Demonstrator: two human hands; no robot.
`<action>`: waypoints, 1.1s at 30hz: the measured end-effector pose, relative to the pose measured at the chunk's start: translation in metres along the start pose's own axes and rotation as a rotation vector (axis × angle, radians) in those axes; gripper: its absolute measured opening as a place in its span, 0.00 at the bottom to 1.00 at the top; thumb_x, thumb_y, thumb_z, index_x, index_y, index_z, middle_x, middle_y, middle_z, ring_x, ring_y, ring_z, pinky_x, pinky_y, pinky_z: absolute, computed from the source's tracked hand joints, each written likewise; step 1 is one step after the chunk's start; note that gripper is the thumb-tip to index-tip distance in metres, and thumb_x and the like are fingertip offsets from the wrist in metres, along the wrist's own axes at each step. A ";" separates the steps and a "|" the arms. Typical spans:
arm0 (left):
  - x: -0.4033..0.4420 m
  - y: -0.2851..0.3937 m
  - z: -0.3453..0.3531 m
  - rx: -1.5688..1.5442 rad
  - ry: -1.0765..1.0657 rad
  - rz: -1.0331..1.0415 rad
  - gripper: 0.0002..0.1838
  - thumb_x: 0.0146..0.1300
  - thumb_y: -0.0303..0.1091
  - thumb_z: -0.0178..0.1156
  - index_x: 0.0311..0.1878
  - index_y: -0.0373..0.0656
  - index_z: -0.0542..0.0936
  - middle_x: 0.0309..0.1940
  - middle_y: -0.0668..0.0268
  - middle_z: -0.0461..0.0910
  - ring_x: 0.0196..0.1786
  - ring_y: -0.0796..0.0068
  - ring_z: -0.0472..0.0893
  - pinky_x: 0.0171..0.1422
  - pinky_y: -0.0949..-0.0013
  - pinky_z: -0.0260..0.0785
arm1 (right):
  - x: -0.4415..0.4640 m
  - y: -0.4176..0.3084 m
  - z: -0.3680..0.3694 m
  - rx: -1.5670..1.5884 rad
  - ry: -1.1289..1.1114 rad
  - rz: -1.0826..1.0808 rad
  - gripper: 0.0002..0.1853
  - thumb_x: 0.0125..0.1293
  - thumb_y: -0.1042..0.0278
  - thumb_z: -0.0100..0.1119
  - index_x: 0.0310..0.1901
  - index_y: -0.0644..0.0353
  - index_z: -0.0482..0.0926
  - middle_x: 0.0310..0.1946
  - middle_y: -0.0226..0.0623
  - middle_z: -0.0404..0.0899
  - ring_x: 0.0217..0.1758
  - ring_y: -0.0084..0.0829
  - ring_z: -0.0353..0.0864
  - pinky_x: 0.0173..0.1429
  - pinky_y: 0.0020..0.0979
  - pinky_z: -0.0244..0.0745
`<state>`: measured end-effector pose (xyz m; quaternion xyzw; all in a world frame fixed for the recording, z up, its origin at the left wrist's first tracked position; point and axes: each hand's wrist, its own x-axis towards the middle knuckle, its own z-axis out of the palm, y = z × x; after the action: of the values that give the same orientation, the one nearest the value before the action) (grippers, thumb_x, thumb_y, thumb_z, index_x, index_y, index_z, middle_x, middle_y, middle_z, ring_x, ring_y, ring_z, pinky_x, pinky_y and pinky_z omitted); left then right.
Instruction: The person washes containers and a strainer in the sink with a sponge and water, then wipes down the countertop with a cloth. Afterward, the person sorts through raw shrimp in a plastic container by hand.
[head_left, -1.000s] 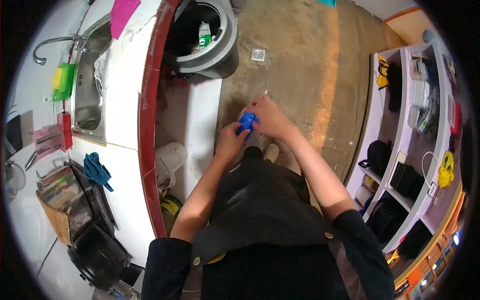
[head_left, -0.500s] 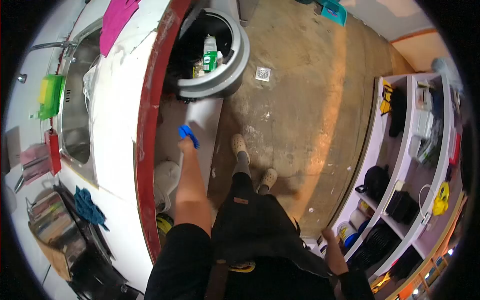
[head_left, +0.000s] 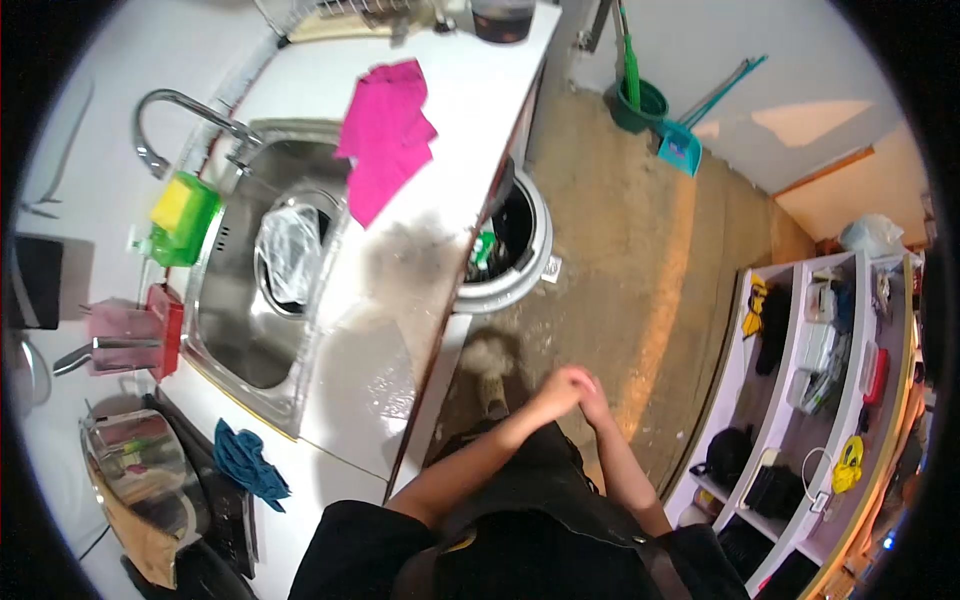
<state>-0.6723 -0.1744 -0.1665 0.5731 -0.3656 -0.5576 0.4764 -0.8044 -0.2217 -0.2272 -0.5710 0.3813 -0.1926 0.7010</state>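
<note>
White counter (head_left: 345,435) for landmark. Your left hand (head_left: 562,389) and right hand (head_left: 594,402) meet just off its edge; can't tell finger spread or contents. Nearest thing, grey bin (head_left: 510,290), stands against its front. Leftward swing could rap knuckles on that edge; its wet sheen could cause sliding. Widest room: floor (head_left: 600,260) rightward, counter to shelves (head_left: 765,525).

Fisheye distortion bows the shelf unit (head_left: 786,395) within black corners. The white tabletop (head_left: 450,130) is bright, its wet patch glaring; a warm streak crosses the dimmer floor (head_left: 610,250). Left hand (head_left: 562,392) and right hand (head_left: 593,402) look soft.
</note>
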 end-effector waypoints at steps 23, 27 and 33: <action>0.185 0.222 -0.486 1.254 1.391 -0.016 0.31 0.57 0.41 0.45 0.64 0.37 0.60 0.66 0.56 0.58 0.68 0.56 0.55 0.71 0.49 0.41 | 0.326 -0.347 0.235 -0.358 -0.242 -0.783 0.13 0.54 0.81 0.48 0.41 0.60 0.77 0.38 0.43 0.71 0.44 0.39 0.70 0.50 0.32 0.66; 0.212 0.231 -0.594 1.244 1.545 -0.058 0.31 0.56 0.43 0.47 0.62 0.37 0.65 0.64 0.55 0.62 0.67 0.54 0.59 0.70 0.48 0.43 | 0.349 -0.354 0.230 -0.426 -0.239 -0.787 0.13 0.55 0.81 0.49 0.40 0.60 0.78 0.38 0.43 0.70 0.44 0.38 0.71 0.48 0.30 0.67; 0.185 0.228 -0.670 1.243 1.418 -0.112 0.30 0.60 0.47 0.45 0.64 0.43 0.62 0.66 0.60 0.58 0.69 0.61 0.56 0.70 0.52 0.44 | 0.383 -0.362 0.249 -0.444 -0.254 -0.711 0.13 0.51 0.83 0.52 0.39 0.59 0.78 0.37 0.42 0.71 0.42 0.37 0.70 0.46 0.30 0.66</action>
<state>0.0355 -0.3207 -0.0535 0.9467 -0.1941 0.1938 0.1692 -0.3141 -0.4280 0.0091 -0.8227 0.1038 -0.2638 0.4928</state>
